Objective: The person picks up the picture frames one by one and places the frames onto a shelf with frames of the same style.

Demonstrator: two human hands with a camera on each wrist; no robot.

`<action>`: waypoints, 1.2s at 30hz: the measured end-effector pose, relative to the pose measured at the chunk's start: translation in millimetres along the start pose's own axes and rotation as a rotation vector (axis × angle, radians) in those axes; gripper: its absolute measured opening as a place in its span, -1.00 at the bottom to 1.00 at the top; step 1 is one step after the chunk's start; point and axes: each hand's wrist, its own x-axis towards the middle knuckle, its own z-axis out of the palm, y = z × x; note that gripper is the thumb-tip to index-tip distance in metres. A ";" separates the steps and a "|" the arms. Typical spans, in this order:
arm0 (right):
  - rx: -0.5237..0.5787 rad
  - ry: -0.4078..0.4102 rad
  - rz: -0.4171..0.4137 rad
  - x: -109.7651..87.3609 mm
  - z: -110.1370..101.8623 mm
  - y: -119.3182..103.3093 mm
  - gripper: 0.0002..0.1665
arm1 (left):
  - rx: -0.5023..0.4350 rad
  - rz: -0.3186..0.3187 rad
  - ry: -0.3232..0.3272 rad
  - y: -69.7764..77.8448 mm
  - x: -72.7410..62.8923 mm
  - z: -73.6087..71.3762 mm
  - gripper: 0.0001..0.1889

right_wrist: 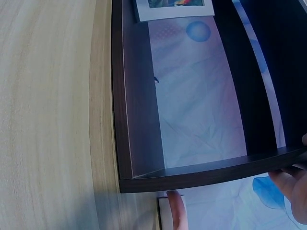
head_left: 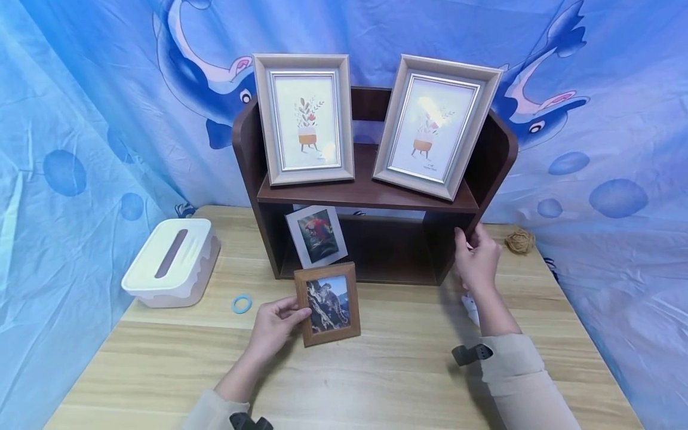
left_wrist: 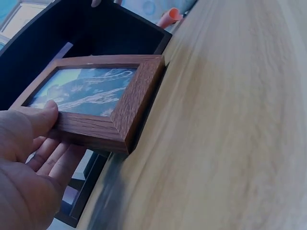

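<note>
My left hand holds a brown wooden photo frame by its left edge, thumb on the front and fingers behind. The frame, with a picture of a spotted cat on rocks, leans back before the lower opening of a dark brown two-tier shelf. At the shelf's right side panel my right hand grips the front edge, thumb inside and fingers outside. A white photo frame with a parrot picture stands tilted in the lower tier, partly behind the brown one.
Two large beige picture frames stand on the upper tier. Left of the shelf are a white tissue box and a blue ring. A twine ball and a small white object lie right.
</note>
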 end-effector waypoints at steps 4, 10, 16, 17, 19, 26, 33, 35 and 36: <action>-0.001 -0.001 0.003 -0.1 0.2 0.9 -0.92 | -0.009 0.037 -0.032 4.4 -0.6 2.3 -0.61; 0.009 -0.002 -0.001 -0.4 -1.2 0.4 -0.92 | -0.005 0.095 -0.075 14.0 5.2 9.6 -0.65; 0.000 0.000 -0.012 -0.3 -1.0 1.3 -0.92 | 0.035 0.131 -0.096 22.4 14.3 24.1 -0.64; -0.001 -0.001 -0.013 -0.3 -0.7 1.6 -0.92 | 0.045 0.139 -0.099 23.3 16.4 26.9 -0.64; 0.003 -0.001 -0.012 -0.2 -0.6 1.6 -0.92 | 0.059 0.167 -0.110 24.7 21.3 32.1 -0.65; 0.018 -0.007 0.000 0.1 -1.3 1.4 -0.90 | 0.035 0.262 -0.157 30.7 42.4 50.0 -0.67; 0.019 -0.009 -0.004 0.6 -1.9 2.1 -0.91 | 0.062 0.252 -0.157 36.4 60.9 67.2 -0.65; 0.017 -0.011 -0.001 0.8 -1.2 2.4 -0.92 | 0.070 0.255 -0.151 38.3 66.5 71.1 -0.65; 0.014 -0.012 -0.001 0.8 -0.8 2.6 -0.92 | 0.061 0.254 -0.152 39.0 69.5 72.9 -0.66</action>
